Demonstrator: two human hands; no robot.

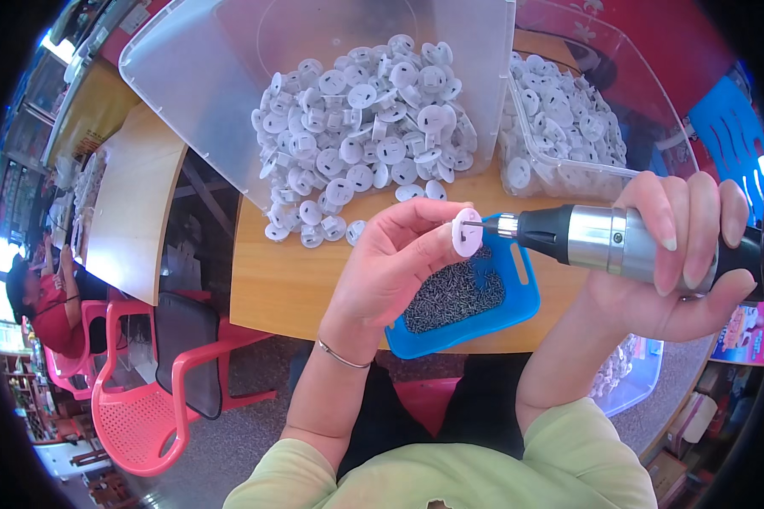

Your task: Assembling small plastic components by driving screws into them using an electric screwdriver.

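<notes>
The left hand [390,254] pinches a small white round plastic part [466,232] in its grip, thumb and fingertips pressed on its rim, held above the blue tray of dark screws [467,297]. The right hand [679,254] wraps shut around an electric screwdriver [594,239], held level, its bit touching the part's face. The tray sits at the table's [272,280] near edge. Bare wood lies to the left; a heap of white parts [365,127] crowds the far side.

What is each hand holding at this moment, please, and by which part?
The left hand pinches a round white plastic disc by its rim; the right hand grips a black-and-silver electric screwdriver around its body.
</notes>
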